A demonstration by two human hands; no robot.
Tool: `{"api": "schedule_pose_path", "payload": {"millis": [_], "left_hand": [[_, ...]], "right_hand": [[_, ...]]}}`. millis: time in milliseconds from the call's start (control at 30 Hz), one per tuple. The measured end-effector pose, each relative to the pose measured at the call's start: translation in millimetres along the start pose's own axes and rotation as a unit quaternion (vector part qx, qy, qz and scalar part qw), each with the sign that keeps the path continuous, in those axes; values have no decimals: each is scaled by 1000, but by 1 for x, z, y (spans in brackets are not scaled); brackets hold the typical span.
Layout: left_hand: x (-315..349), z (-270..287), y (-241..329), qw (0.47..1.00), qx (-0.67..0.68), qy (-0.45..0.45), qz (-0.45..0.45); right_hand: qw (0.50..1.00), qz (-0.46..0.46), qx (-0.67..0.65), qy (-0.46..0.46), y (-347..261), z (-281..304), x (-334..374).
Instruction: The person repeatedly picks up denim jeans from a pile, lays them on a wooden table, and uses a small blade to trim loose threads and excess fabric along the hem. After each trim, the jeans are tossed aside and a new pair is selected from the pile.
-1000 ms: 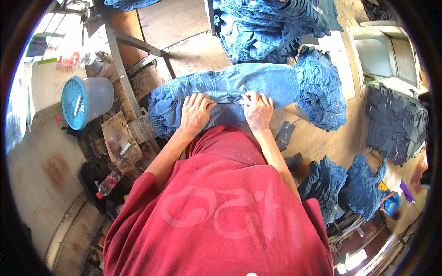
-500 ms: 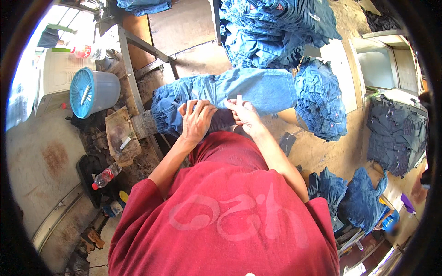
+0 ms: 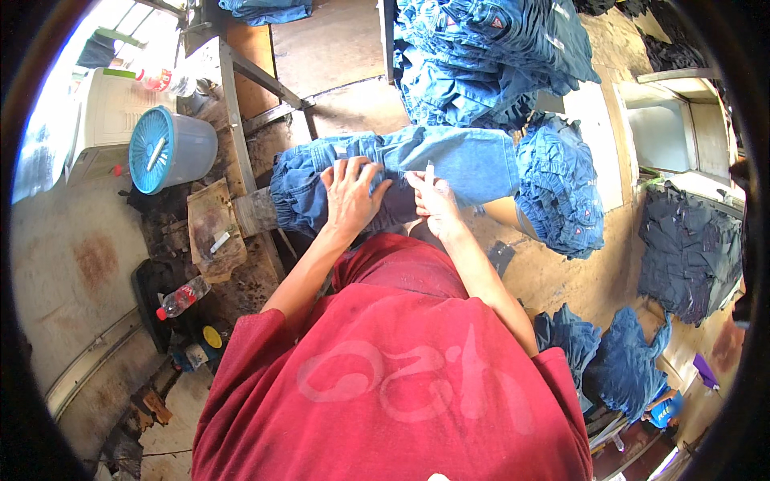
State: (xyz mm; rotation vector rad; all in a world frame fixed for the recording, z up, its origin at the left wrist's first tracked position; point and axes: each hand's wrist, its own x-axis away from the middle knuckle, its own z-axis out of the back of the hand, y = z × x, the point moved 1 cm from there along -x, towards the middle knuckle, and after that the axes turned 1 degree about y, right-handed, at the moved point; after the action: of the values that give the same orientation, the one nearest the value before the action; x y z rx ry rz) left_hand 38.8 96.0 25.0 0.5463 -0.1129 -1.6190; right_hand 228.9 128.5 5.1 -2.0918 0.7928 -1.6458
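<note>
Pinching a small white piece over blue denim

A blue-lidded bucket [image 3: 194, 148] is at the far left, with a plastic bottle [image 3: 183, 297] lying nearer the body. Next comes the blue denim garment [image 3: 465, 152], stretched out in front of the person, its long axis running left to right across the line of the forearms, the gathered end leftmost. The left hand [image 3: 351, 196] is nearer that end, palm down on the cloth, fingers spread and slightly bent, closed around nothing visible. The right hand [image 3: 435, 199] is nearer the smooth end, thumb and finger closed on a small white piece [image 3: 430, 171]. The garment lies just beyond and under these fingers; whether they touch it, I cannot tell. Beside its right end sits a bunched denim pile [image 3: 559, 188]; farther right hang dark garments [image 3: 690, 252].
</note>
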Motion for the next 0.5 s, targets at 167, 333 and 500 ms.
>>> {"api": "schedule_pose_path", "payload": {"millis": [167, 333, 500], "left_hand": [[-3, -14, -3, 998, -10, -52, 16], [2, -14, -3, 1000, 26, 11, 6], [-2, -15, -4, 1000, 10, -1, -9]], "right_hand": [[984, 67, 155, 55, -2, -8, -4], [938, 145, 313, 42, 6, -13, -21], [951, 170, 251, 57, 10, -5, -25]]}}
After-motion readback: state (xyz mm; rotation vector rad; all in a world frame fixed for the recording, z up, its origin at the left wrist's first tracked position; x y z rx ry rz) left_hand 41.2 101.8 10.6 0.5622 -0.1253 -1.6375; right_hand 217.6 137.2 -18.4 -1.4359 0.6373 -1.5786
